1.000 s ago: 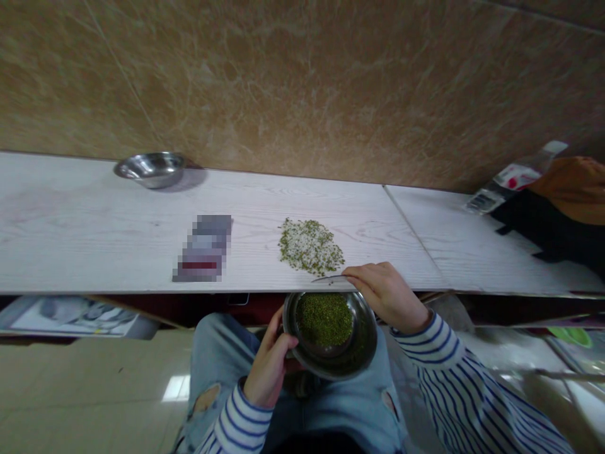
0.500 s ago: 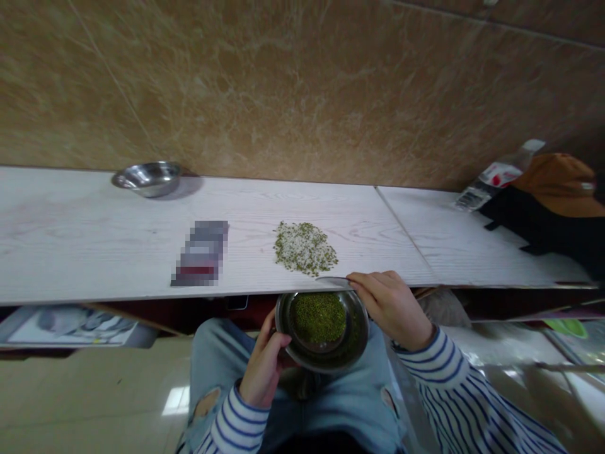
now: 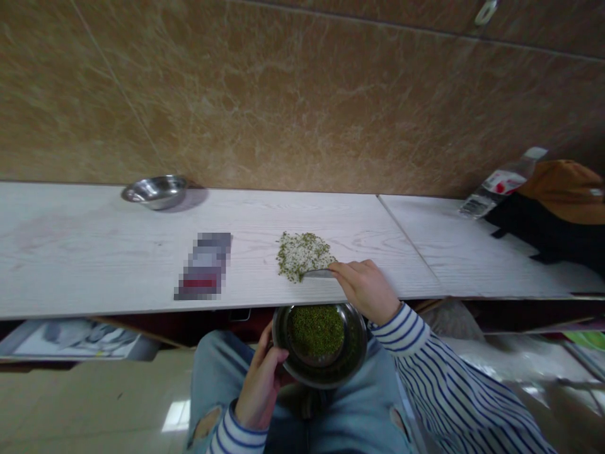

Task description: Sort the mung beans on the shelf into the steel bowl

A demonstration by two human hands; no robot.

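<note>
My left hand (image 3: 263, 377) grips the left rim of a steel bowl (image 3: 357, 359), thumb over the edge. Small green beans (image 3: 317, 329), like mung beans, lie inside it. The bowl sits just under the table's front edge, above my lap. On the table is a pile of white grains mixed with green beans (image 3: 303, 252). My right hand (image 3: 366, 287) pinches a thin, knife-like metal blade (image 3: 319, 273), which lies along the near side of the pile. Its grip is hidden in my fingers.
An empty steel bowl (image 3: 158, 192) stands at the back left. A blurred-out flat dark object (image 3: 204, 266) lies left of the pile. A clear bottle (image 3: 503, 183) leans on a brown and black bag-like item (image 3: 562, 208) at the right. Below is an open drawer (image 3: 80, 340).
My right hand has moved forward and left, bringing the blade from the table's front edge to the near side of the pile. The left hand still holds the bowl. The view has tilted slightly.
</note>
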